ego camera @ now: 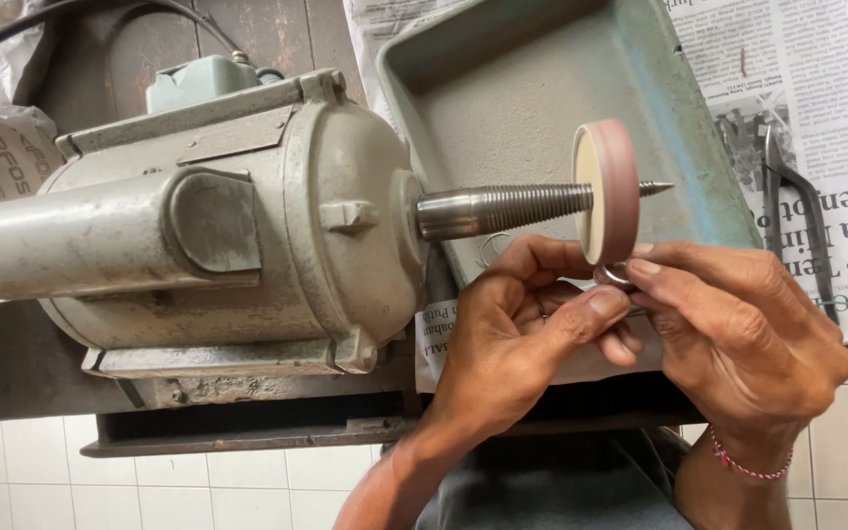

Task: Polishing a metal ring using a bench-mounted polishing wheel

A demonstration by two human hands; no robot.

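Note:
A grey bench motor (208, 226) lies across the bench with a tapered threaded spindle (503, 208) pointing right. A pinkish round polishing wheel (609, 191) sits on that spindle. Just under the wheel, my left hand (522, 324) and my right hand (738, 334) meet and pinch a small silver ring (614, 276) between their fingertips. The ring touches the wheel's lower edge. My right wrist wears a thin red and white thread bracelet (750, 463).
A worn grey-green metal tray (699, 128) lies behind the wheel on newspaper (836, 88). Dark metal tweezers (787, 186) rest on the paper at right. Another small wire ring (491, 249) lies in the tray. Black cables (12, 25) run at the top left; white floor tiles (149, 481) show below.

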